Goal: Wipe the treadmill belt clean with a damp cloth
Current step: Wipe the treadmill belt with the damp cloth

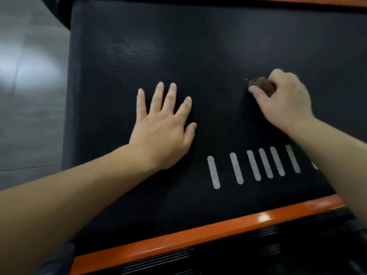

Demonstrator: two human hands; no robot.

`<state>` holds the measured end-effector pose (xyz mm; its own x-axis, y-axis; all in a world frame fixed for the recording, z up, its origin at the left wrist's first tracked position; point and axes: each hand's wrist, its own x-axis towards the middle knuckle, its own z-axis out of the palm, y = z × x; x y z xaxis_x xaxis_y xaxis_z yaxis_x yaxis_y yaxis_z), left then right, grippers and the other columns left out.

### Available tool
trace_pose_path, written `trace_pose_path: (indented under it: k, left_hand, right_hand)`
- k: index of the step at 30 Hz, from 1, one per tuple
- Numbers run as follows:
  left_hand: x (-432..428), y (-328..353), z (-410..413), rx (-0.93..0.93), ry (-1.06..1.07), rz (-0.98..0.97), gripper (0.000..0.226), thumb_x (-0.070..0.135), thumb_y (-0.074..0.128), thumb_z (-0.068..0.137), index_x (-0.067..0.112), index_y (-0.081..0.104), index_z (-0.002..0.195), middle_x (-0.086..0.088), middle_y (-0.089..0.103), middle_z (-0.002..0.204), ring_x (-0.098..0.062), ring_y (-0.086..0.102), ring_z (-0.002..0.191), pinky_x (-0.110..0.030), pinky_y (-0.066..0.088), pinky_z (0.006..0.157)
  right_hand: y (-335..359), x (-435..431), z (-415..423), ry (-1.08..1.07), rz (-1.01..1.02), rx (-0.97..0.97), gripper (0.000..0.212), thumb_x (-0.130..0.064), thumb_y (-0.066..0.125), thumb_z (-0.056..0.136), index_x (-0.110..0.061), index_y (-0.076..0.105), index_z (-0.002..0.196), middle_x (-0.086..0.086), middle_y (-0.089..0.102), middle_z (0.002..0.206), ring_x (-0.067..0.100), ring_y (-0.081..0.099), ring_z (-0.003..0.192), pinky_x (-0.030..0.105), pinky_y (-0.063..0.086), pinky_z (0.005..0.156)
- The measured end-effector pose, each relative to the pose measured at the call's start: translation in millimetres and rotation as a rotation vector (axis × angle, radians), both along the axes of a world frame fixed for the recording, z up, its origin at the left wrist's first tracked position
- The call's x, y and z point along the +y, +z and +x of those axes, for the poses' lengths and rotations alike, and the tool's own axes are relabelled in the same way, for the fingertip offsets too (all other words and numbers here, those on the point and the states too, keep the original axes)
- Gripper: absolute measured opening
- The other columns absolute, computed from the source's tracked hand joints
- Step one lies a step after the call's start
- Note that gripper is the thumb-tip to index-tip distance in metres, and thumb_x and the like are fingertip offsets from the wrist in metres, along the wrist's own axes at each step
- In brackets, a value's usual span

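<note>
The black textured treadmill belt (208,56) fills most of the view. My right hand (286,102) grips a small bunched brown cloth (263,85) and holds it down on the belt at the right. Only a corner of the cloth shows between thumb and fingers. My left hand (164,126) lies flat on the belt to the left, fingers straight and spread, holding nothing. A pale dusty patch (135,50) shows on the belt beyond my left hand.
Several grey stripes (254,165) are printed on the belt near me. An orange side rail (198,233) runs along the near edge, another orange rail (317,1) along the far edge. Grey tiled floor (29,76) lies to the left.
</note>
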<state>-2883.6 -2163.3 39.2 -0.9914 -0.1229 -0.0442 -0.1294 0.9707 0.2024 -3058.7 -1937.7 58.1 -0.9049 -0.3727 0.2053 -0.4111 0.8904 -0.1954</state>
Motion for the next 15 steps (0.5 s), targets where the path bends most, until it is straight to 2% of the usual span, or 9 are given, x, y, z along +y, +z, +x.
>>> trace_pose_path:
  k: [2,5,7,9,11,13,15]
  left_hand:
    - [4,4,-4,-0.006,0.005,0.023,0.065,0.05,0.021,0.098,0.019,0.03,0.154,-0.019,0.01,0.167,-0.041,-0.002,0.154,-0.068,-0.003,0.119]
    - [14,9,-11,0.018,0.048,0.123,0.041,0.034,0.039,0.101,0.011,0.044,0.135,-0.028,0.017,0.161,-0.044,0.001,0.153,-0.071,-0.003,0.117]
    - [20,10,-19,0.048,0.104,0.187,0.032,0.026,0.045,0.098,0.009,0.046,0.124,-0.03,0.021,0.158,-0.044,0.003,0.153,-0.07,-0.004,0.118]
    - [25,8,-28,0.067,0.132,0.221,0.03,0.022,0.047,0.096,0.009,0.046,0.124,-0.027,0.022,0.157,-0.042,0.002,0.154,-0.065,-0.006,0.12]
    - [30,3,-39,0.079,0.128,0.235,0.034,0.023,0.047,0.096,0.011,0.045,0.128,-0.023,0.019,0.159,-0.039,0.0,0.155,-0.062,-0.009,0.121]
    - [36,1,-52,0.086,0.142,0.205,0.04,0.028,0.045,0.097,0.014,0.042,0.135,-0.02,0.016,0.163,-0.036,-0.002,0.155,-0.061,-0.009,0.121]
    - [45,1,-63,0.073,0.189,0.173,0.045,0.033,0.042,0.098,0.017,0.039,0.14,-0.018,0.013,0.165,-0.034,-0.004,0.155,-0.063,-0.009,0.12]
  right_hand:
    - [-1,-8,2,0.003,0.017,-0.006,0.041,-0.054,0.06,0.089,-0.015,0.05,0.093,0.006,0.044,0.093,0.036,0.055,0.09,0.036,0.037,0.071]
    - [-3,-12,42,0.227,0.004,-0.043,0.042,-0.058,0.056,0.088,-0.016,0.051,0.088,0.0,0.043,0.091,0.022,0.048,0.08,0.032,0.037,0.067]
    - [-4,-7,55,0.355,-0.043,-0.105,0.043,-0.057,0.056,0.088,-0.014,0.055,0.086,-0.001,0.045,0.09,0.016,0.047,0.075,0.032,0.042,0.063]
    - [-2,-5,40,0.459,-0.04,-0.115,0.044,-0.055,0.059,0.088,-0.012,0.057,0.085,0.0,0.047,0.089,0.015,0.047,0.074,0.033,0.044,0.061]
    - [-7,-6,8,0.525,0.013,-0.044,0.044,-0.055,0.058,0.089,-0.012,0.055,0.086,0.006,0.05,0.09,0.021,0.049,0.075,0.034,0.044,0.061]
    - [-8,-20,-45,0.444,0.018,0.053,0.043,-0.059,0.056,0.088,-0.016,0.049,0.086,0.011,0.049,0.091,0.033,0.053,0.082,0.038,0.044,0.066]
    - [-8,-33,-86,0.305,-0.005,0.091,0.039,-0.059,0.057,0.087,-0.022,0.045,0.088,0.008,0.047,0.092,0.032,0.054,0.087,0.036,0.039,0.07]
